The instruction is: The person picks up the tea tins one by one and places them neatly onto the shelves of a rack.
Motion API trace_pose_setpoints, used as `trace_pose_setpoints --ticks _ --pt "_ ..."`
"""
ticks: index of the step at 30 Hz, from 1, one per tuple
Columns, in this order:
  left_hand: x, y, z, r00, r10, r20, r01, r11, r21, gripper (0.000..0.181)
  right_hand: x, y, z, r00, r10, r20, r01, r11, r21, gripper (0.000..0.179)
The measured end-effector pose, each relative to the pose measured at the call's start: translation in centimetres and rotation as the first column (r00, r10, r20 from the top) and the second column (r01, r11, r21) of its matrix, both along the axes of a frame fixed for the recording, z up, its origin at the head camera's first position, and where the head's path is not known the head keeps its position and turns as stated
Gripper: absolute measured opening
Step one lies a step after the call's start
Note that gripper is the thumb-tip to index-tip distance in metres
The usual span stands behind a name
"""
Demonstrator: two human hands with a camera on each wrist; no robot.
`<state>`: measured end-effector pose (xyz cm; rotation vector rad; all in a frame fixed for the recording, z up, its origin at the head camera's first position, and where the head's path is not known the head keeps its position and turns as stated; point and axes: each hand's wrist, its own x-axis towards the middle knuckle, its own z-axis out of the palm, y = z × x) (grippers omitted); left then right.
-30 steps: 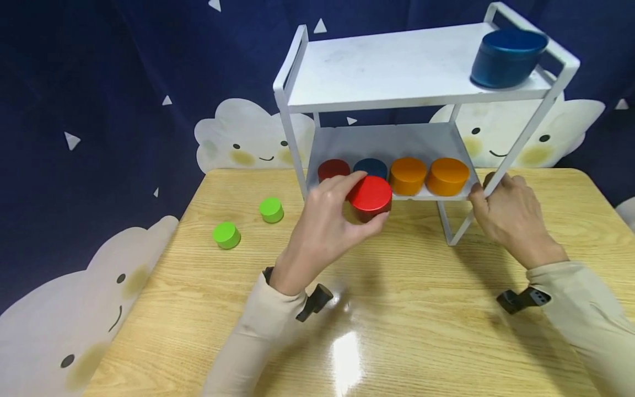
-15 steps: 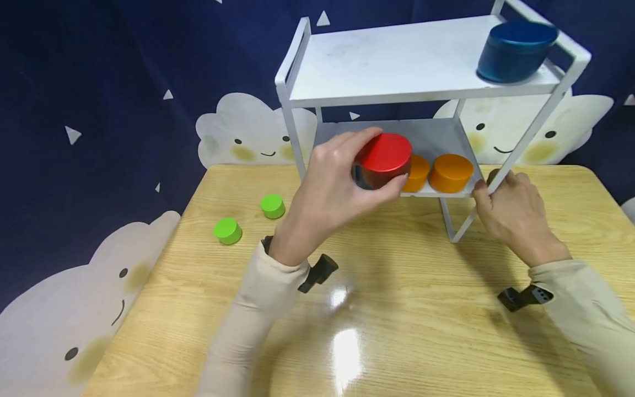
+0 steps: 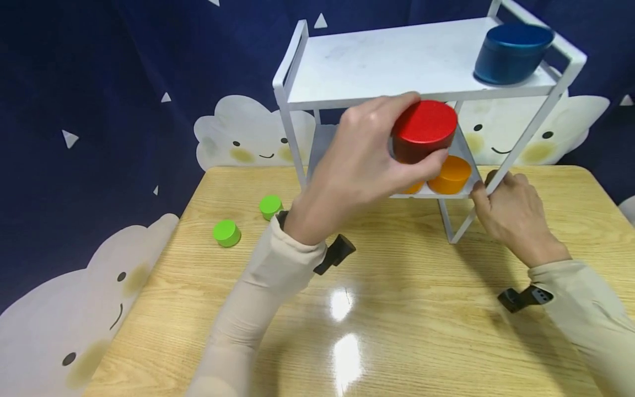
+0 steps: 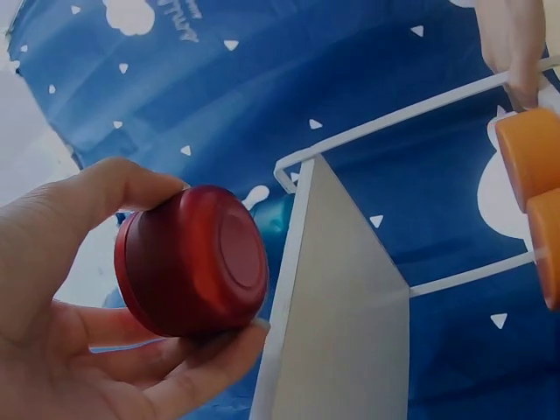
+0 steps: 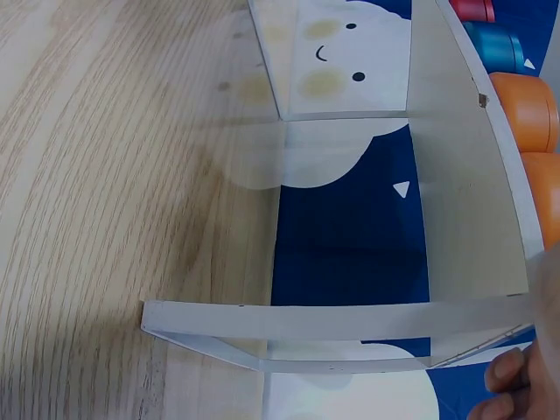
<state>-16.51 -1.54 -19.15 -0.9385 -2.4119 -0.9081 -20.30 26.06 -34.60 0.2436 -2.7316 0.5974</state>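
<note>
Red and shiny, the round red tin [image 3: 425,129] is clamped between the thumb and the fingers of the left hand [image 3: 364,151]; in the head view it is in the air, right of the centre of the frame, before the white rack [image 3: 347,102]. The right hand [image 3: 521,212], at the right of the frame, is closed around the corner of the lower board [image 3: 321,138], which probably helps to steady the rack. To carry the tin well, I would advise a firm, even pinch on the side wall and a level top face; in the left wrist view the bottom looks free of fingers, so it could be put down flat. The front edge of the top board [image 3: 387,63] seems to be near, thus a path a little away from it would be safer, also because of the large blue tin [image 3: 513,53] at the upper right. How wide the gap is, I cannot tell. Of the two orange tins [image 3: 450,175], one is mostly covered by the left hand. A second red tin [image 5: 473,9] and a smaller blue tin [image 5: 496,46] appear only at the upper right of the right wrist view, the red one cut by the border. The right fingertips are partly hidden behind the post, and in the right wrist view that hand is cropped at the lower right.
</note>
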Motion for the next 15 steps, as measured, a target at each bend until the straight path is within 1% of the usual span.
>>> trace_pose_setpoints --ticks 2,6,9,12,15 --pt "-0.7 0.7 0.4 1.000 -0.004 0.018 0.005 1.000 -0.008 0.061 0.0 0.0 0.0 1.000 -0.001 0.003 0.001 1.000 -0.003 0.046" --pt "-2.0 1.9 1.7 0.998 -0.007 0.063 0.009 0.999 -0.031 0.065 0.0 0.0 0.0 1.000 0.000 0.005 0.000 1.000 -0.008 0.046" --pt "-2.9 2.7 2.4 0.999 0.005 0.050 -0.003 0.999 -0.047 0.066 0.0 0.1 0.0 1.000 0.007 -0.003 -0.007 1.000 -0.011 0.048" --pt "-3.8 3.2 2.6 0.999 0.022 0.036 -0.020 0.999 -0.038 0.067 0.0 0.1 -0.1 1.000 0.012 -0.016 -0.012 1.000 -0.009 0.049" --pt "-4.3 3.4 2.7 0.998 0.037 0.053 -0.035 0.999 -0.025 0.067 0.0 0.0 -0.1 1.000 0.015 -0.023 -0.015 1.000 -0.009 0.049"
